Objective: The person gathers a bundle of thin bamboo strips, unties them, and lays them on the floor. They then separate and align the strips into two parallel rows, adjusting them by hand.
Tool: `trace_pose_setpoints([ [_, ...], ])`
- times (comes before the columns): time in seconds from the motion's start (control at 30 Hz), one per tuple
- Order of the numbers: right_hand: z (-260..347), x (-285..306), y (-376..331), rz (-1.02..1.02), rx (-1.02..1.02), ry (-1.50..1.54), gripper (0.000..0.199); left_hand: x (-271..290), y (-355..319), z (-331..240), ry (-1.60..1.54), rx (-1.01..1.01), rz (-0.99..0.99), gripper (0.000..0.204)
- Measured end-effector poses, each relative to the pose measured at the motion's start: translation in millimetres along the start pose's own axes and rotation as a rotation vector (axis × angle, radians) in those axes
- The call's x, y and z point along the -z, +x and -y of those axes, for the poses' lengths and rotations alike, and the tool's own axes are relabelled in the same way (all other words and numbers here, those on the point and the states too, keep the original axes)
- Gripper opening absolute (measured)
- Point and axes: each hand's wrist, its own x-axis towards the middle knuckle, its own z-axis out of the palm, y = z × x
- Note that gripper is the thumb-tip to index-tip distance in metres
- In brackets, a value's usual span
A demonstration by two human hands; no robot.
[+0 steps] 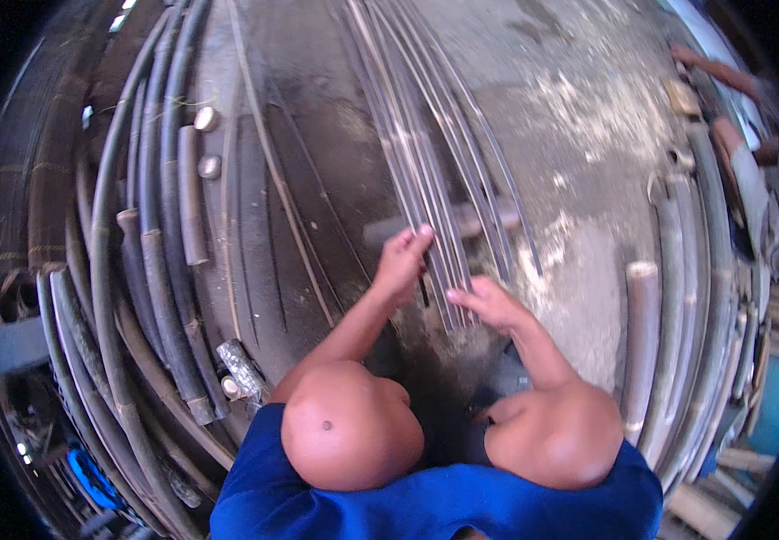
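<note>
I am crouched, with my knees in blue shorts at the bottom of the view. A bundle of several thin grey bamboo strips (425,135) lies on the floor and runs away from me. My left hand (402,261) grips the left side of the strips near their close end. My right hand (484,301) rests flat on the strips' close ends, its fingers stretched out over them. A short thick stick (488,219) lies crosswise under the strips.
Thick bamboo poles (151,225) lie stacked along the left. More poles (677,297) lie on the right. Dark flat slats (273,207) cover the floor left of the strips. Another person (740,162) crouches at the upper right. Pale dust covers the concrete (578,117).
</note>
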Motion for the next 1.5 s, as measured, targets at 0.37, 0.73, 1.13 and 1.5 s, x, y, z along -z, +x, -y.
trace_pose_setpoints([
  [0.37, -22, -3, 2, -0.151, -0.040, 0.024, 0.030, 75, -9, -67, 0.144, -0.543, -0.519, 0.024],
  [0.73, -15, -13, 1, -0.212, -0.056, 0.020, 0.023, 334, -63, -75, 1.170, -0.564, -0.991, 0.031],
  [1.13, -18, -23, 13, -0.173, -0.086, 0.013, 0.021, 297, -18, 18, 1.238, -0.448, -0.821, 0.038],
  [1.5, -10, -22, 2, -0.208, -0.057, 0.114, 0.020, 211, 20, 25, 1.123, -0.314, -0.762, 0.035],
])
